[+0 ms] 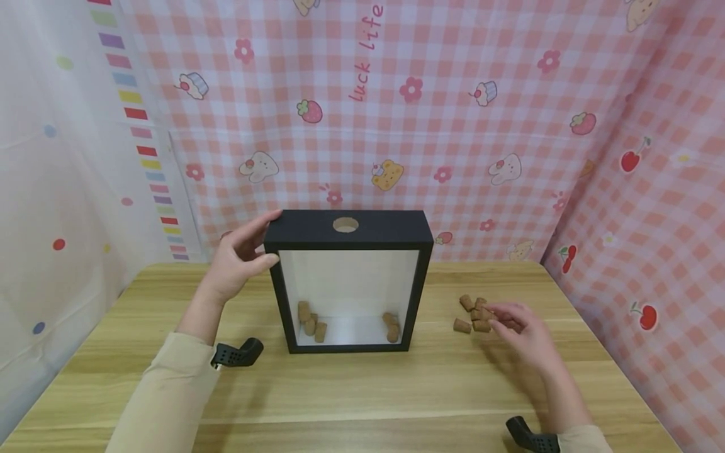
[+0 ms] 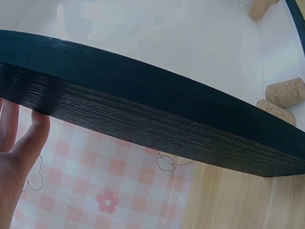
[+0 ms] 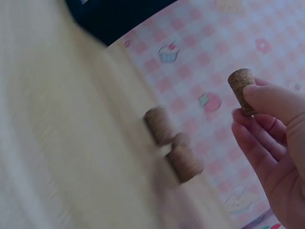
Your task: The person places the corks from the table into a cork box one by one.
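Observation:
A black shadow box frame (image 1: 354, 230) with a clear front and a round hole in its top stands upright on the table. Its upper left corner is held by my left hand (image 1: 229, 267), thumb at the front edge and fingers toward the back; the left wrist view shows fingertips (image 2: 40, 119) against its black side. Corks (image 1: 309, 324) lie inside at the lower left, others (image 1: 392, 327) at the lower right. My right hand (image 1: 523, 330) pinches a cork (image 3: 240, 88) between thumb and fingers, beside a small group of loose corks (image 1: 462, 326).
The wooden table (image 1: 351, 402) carries the frame and loose corks. Behind it hangs a pink checked cloth (image 1: 362, 151), with more at the right side and a pale dotted cloth (image 1: 62, 207) at the left. Black wrist mounts (image 1: 240, 353) are worn on both arms.

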Available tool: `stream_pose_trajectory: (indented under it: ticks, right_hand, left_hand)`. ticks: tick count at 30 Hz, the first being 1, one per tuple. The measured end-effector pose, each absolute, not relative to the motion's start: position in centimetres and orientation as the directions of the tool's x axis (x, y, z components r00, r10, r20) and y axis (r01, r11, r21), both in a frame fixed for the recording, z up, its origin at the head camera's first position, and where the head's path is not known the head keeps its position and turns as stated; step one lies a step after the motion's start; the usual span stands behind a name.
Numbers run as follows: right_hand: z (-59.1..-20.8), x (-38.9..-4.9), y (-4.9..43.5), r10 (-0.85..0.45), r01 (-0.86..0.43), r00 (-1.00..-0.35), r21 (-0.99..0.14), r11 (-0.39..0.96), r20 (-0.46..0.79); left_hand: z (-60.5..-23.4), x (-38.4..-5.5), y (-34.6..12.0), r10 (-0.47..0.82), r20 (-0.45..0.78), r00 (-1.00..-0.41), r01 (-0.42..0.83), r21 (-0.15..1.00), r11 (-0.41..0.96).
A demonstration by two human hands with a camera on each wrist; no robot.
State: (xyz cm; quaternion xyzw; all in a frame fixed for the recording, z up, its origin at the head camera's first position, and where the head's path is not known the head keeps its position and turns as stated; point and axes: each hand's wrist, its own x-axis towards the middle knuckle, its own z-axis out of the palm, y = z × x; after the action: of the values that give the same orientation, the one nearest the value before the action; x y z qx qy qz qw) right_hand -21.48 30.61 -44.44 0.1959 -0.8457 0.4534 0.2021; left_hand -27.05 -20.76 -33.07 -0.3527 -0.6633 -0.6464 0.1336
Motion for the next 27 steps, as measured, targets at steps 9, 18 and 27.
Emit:
stream_pose_trajectory:
  ticks: [9,18,27]
  right_hand:
    - [-40.3,-22.5,29.3,-0.159,-0.599,-0.785,-0.668,0.442,0.599]
    - [-35.4,-23.8,27.7,-0.163,-0.703,-0.688,-0.594,0.391,0.707]
    - [-30.9,-23.9,25.8,-0.194,-0.736,-0.651,-0.547,0.399,0.734]
  left_hand:
    - [-33.2,-27.2,-20.7,0.306,0.645,-0.7,0.642,0.756,-0.127]
    - [-33.1,-27.1,-20.7,0.304,0.64,-0.706,0.639,0.76,-0.116]
    - [-33.2,-27.1,-20.7,0.303,0.633,-0.713,0.634,0.766,-0.107]
